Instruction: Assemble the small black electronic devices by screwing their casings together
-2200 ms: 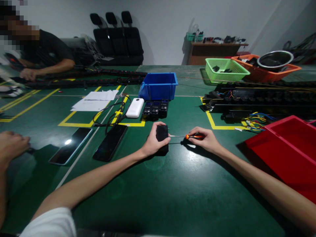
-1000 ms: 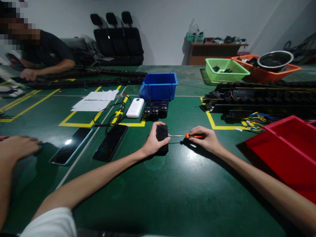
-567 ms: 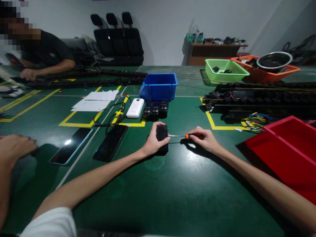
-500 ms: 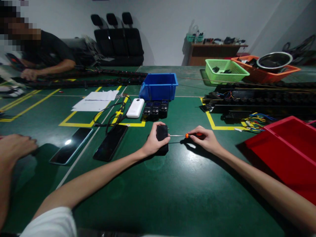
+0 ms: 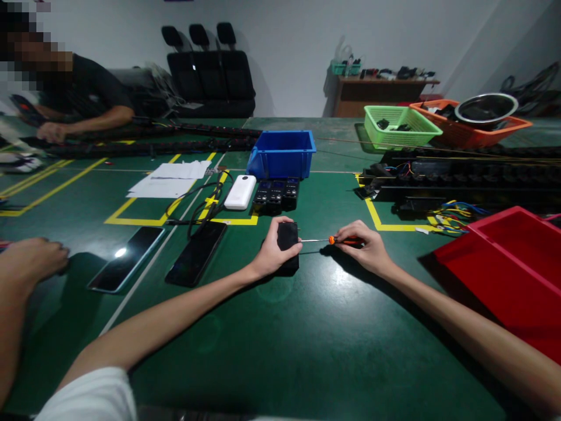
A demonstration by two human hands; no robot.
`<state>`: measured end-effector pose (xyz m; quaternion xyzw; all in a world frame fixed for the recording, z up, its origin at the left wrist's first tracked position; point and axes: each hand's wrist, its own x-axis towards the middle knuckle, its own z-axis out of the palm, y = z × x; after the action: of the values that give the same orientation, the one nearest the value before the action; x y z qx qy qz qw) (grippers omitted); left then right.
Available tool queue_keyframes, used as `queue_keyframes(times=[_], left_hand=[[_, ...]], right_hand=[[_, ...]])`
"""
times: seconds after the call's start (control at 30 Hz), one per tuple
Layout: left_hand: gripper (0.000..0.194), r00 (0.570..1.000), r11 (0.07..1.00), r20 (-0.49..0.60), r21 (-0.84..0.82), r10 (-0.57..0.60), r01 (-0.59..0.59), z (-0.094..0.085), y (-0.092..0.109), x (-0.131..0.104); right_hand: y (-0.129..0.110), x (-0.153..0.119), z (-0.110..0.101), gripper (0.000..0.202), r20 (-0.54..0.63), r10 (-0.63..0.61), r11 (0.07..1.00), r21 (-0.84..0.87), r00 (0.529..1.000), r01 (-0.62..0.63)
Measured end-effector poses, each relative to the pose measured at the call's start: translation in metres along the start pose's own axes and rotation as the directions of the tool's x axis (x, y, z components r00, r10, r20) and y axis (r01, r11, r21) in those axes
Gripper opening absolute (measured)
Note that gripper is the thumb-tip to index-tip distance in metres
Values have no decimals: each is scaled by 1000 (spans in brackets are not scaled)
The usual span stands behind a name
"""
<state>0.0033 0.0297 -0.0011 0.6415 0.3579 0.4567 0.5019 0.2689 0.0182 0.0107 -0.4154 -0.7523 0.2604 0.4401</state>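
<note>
My left hand (image 5: 274, 251) is closed around a small black box-shaped device (image 5: 288, 235), holding it on the green table (image 5: 280, 345). In my right hand (image 5: 363, 245) is a screwdriver (image 5: 344, 240) with an orange and black handle, pinched between thumb and fingers. Its thin shaft points left and the tip meets the device's right side, by my left thumb; the exact contact point is too small to make out. Beyond my left hand stand several similar black devices (image 5: 276, 196) and a white power bank (image 5: 241, 192).
Left of my hands lie two phones (image 5: 197, 254) (image 5: 127, 259), a black cable and papers (image 5: 169, 178). A blue bin (image 5: 283, 155) stands behind. At right are a red bin (image 5: 504, 263), wires and black rails (image 5: 473, 175). Another person's hand (image 5: 37, 260) rests at far left.
My right hand's fingers have shifted on the screwdriver handle, with the knuckles slightly higher. My left hand and the black device have stayed in place.
</note>
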Motion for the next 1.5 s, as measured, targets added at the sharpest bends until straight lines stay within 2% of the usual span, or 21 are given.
queue_keyframes(times=[0.1,0.2,0.37,0.57,0.7,0.83,0.97,1.13,1.3,1.4,1.5], left_hand=[[55,1000,1000,-9,9,3,-3,0,0,0],[55,1000,1000,-13,16,0,0,-1,0,0],[54,1000,999,-12,31,14,-13,0,1,0],[55,1000,999,-1,35,-5,5,-1,0,0],[55,1000,1000,8,18,-5,5,-1,-2,0],[56,1000,1000,24,11,-5,4,0,-2,0],[55,1000,1000,20,10,-2,1,0,-1,0],[55,1000,1000,19,6,-7,7,-1,-1,0],[54,999,999,26,11,-38,37,-1,0,0],[53,999,996,6,75,-54,53,-1,2,0],[52,997,983,29,173,-73,67,-3,8,4]], right_hand=[[1,-1,1,14,30,4,1000,-3,1000,-4],[3,-1,2,24,107,61,998,-26,992,-59],[6,0,1,24,208,110,992,-80,972,-96],[4,0,1,20,96,-18,993,-115,995,29],[2,-1,2,12,19,-113,990,-85,993,114],[2,-2,3,5,-12,-167,980,-109,986,165],[2,-1,3,4,-9,-169,979,-115,986,167],[4,0,3,8,16,-80,994,-71,997,81],[12,0,5,14,3,108,994,21,994,-108],[15,1,6,18,-2,207,975,84,978,-207],[14,2,5,19,-19,246,966,86,969,-244]])
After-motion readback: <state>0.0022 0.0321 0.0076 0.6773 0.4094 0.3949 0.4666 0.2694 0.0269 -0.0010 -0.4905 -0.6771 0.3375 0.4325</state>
